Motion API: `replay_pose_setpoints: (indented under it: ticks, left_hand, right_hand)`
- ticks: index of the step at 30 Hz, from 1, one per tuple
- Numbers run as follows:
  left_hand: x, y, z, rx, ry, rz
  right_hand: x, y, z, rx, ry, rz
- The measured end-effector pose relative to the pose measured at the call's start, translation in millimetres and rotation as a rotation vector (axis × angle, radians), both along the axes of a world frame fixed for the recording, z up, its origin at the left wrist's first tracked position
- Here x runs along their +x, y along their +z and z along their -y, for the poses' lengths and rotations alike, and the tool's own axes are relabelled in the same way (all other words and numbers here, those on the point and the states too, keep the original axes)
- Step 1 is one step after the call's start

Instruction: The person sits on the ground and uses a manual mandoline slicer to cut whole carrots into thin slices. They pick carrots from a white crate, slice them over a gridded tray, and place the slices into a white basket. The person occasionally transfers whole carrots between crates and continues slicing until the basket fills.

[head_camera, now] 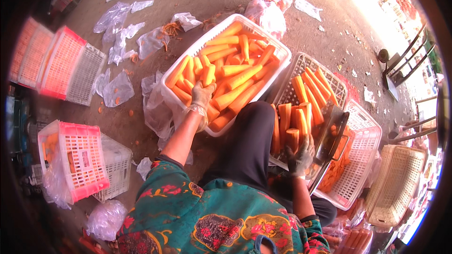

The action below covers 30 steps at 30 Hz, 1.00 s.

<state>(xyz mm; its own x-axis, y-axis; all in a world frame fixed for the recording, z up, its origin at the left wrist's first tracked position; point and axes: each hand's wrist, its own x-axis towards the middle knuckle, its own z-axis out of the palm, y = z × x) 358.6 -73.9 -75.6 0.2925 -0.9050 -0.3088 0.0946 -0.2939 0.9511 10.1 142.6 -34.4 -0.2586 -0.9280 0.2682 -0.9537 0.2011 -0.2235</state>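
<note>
My left hand (203, 95), in a thin clear glove, grips a peeled carrot (209, 73) at the near left side of a white plastic crate (286, 52). That crate is heaped with peeled carrots (243, 77). Lower right, my gloved right hand (301, 157) has thumb and fingers around the near ends of some upright-looking carrots (296, 135). These lie in a perforated grey plastic crate (300, 60), where more peeled carrots (314, 90) lean farther back. Just right of this hand stands a dark metal slicer-like device (328, 134) with a handle.
Beyond the metal device, a pink-white crate (363, 155) holds carrot slices (337, 173). Beige crates (395, 183) stand farther right. Stacked crates (61, 63) and a red-white crate (84, 158) are left. Plastic bags (120, 35) litter the floor; a hand truck (402, 60) stands right.
</note>
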Motion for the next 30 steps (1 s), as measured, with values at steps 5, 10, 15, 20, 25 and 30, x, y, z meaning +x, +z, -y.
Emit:
replay_pose_setpoints:
  ticks: [5, 10, 15, 20, 25, 30]
  left_hand:
    - [-20.3, 31.8, 48.4, 0.141, -0.008, -0.036]
    - [-71.2, 32.6, 111.5, 0.16, -0.109, -0.017]
    - [-134.0, 16.6, 159.6, 0.16, -0.286, 0.211]
    - [-177.5, -44.6, 190.3, -0.019, -0.258, 0.507]
    - [-220.7, -44.1, 238.2, 0.085, 0.086, -0.248]
    - [-234.6, -52.8, 303.0, 0.404, 0.537, -0.755]
  right_hand:
    - [5.9, 2.3, -2.5, -0.043, 0.01, 0.081]
    - [5.5, 8.0, 0.2, -0.074, 0.03, 0.048]
    - [2.0, 14.8, 3.8, -0.063, 0.012, 0.069]
    - [3.4, 16.6, 8.7, -0.099, 0.019, 0.114]
    - [-2.6, 17.3, 10.4, -0.109, -0.027, 0.122]
    - [-3.1, 17.5, 8.3, -0.088, -0.032, 0.163]
